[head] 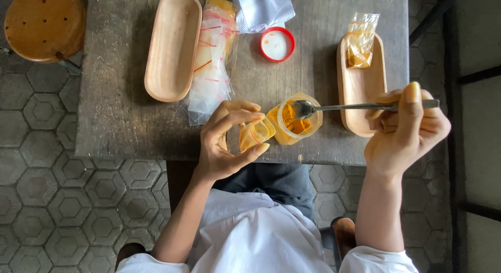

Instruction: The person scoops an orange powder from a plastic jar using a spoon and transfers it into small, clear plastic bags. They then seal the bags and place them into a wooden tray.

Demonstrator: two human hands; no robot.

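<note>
Both hands are busy at the near edge of the dark wooden desk (120, 122); the left hand (227, 140) pinches a small clear plastic bag with yellow powder inside (255, 133), thumb and fingers closed on its mouth, holding it open and upright just beside a clear plastic jar of orange-yellow powder (295, 124); the right hand (404, 127) is closed round the handle end of a long metal spoon (360, 106), whose bowl rests inside the jar's opening. To do the scoop well, I would judge it best to keep the spoon level, load it lightly, and bring the bag's mouth close against the jar rim so little spills. Farther back lie a stack of empty clear bags with red strips (211, 59), a red-rimmed lid (277, 44), and two oblong wooden trays (172, 46) (360, 90); the right-hand tray carries a filled bag (360, 41).
</note>
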